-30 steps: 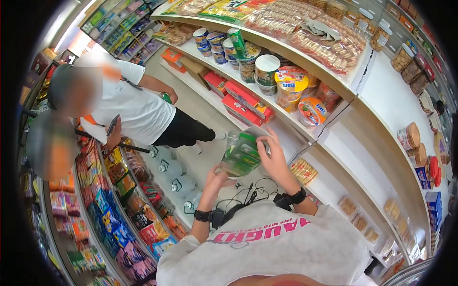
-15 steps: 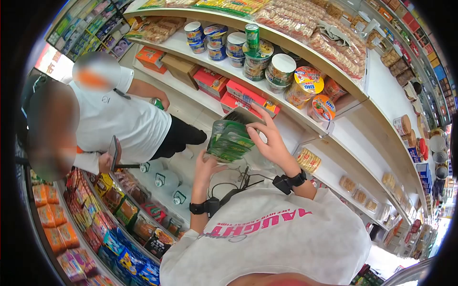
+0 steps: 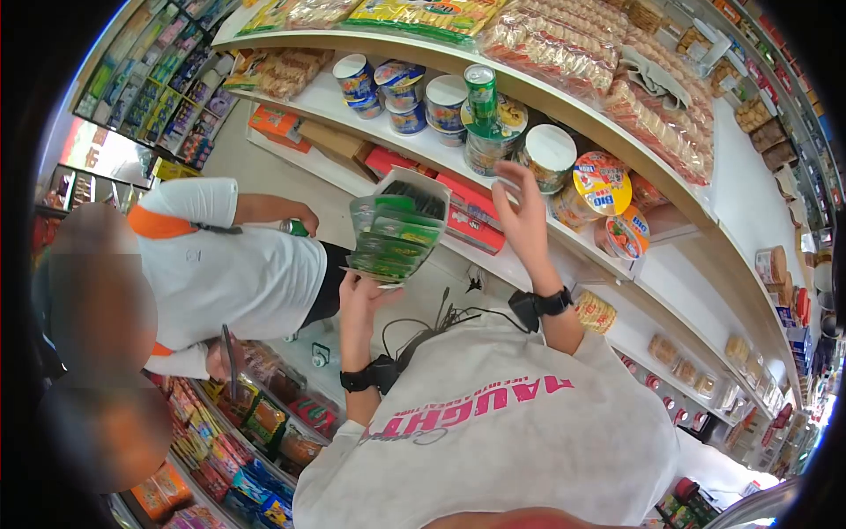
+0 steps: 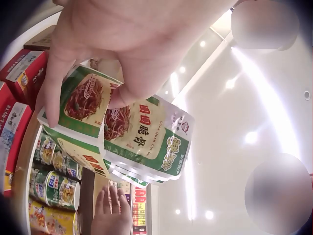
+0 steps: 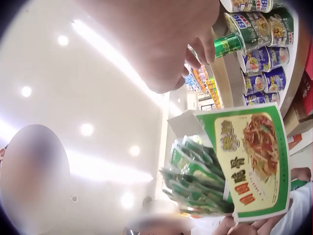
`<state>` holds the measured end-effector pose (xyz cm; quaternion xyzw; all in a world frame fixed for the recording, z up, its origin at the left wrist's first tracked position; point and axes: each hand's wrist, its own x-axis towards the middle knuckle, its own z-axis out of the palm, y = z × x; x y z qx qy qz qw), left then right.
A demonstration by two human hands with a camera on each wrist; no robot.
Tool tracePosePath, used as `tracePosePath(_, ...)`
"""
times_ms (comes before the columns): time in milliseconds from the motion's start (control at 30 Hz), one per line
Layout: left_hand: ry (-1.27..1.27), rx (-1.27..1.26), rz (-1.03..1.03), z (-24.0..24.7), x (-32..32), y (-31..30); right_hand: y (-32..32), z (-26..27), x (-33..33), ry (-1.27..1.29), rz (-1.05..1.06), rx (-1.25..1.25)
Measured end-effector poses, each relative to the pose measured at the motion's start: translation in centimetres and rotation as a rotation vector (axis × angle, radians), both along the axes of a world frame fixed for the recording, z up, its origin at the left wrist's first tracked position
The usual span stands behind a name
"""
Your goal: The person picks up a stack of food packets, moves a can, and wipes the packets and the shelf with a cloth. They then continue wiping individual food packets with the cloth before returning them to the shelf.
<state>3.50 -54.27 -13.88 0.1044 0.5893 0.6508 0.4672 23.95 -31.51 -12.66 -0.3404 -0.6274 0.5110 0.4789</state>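
Observation:
My left hand [image 3: 359, 304] grips the bottom end of an open cardboard display box [image 3: 418, 181], its thumb and fingers on either side in the left wrist view. The box [image 4: 80, 105] is green and cream, printed with a picture of red shredded food. Several green snack packets [image 3: 392, 238] stand in a row inside it, also visible in the right wrist view. Apart from the box, my right hand [image 3: 529, 220] is raised with loosely spread fingers and holds nothing. Beyond it, a green can [image 3: 481, 93] stands on an instant noodle bowl [image 3: 493, 145].
A shelf [image 3: 304, 106] ahead carries noodle tubs [image 3: 550, 157] and bagged biscuits [image 3: 555, 48], with red boxes [image 3: 476, 216] lower down. At left, a person in a white shirt [image 3: 238, 273] holds a phone [image 3: 230, 361] beside snack racks [image 3: 207, 441]. Black cables [image 3: 423, 326] hang before me.
The box has moved left, away from my body, in my left hand. My right hand has let go of it and risen toward the shelf. The head view has shifted.

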Motion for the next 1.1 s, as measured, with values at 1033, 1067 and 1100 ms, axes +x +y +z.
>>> tracePosePath(1033, -0.136, 0.092, -0.08, -2.9, -14.0, 9.9, 8.8, 4.5, -10.1, 0.277, 0.073, -0.085)
tracePosePath(1067, -0.134, 0.098, -0.083, -3.0, -14.1, 9.9, 8.5, 4.8, -10.1, 0.293, 0.072, -0.082)
tracePosePath(1100, -0.131, 0.103, -0.085, -3.0, -14.3, 9.9, 8.2, 5.1, -10.2, 0.28, 0.066, -0.069)
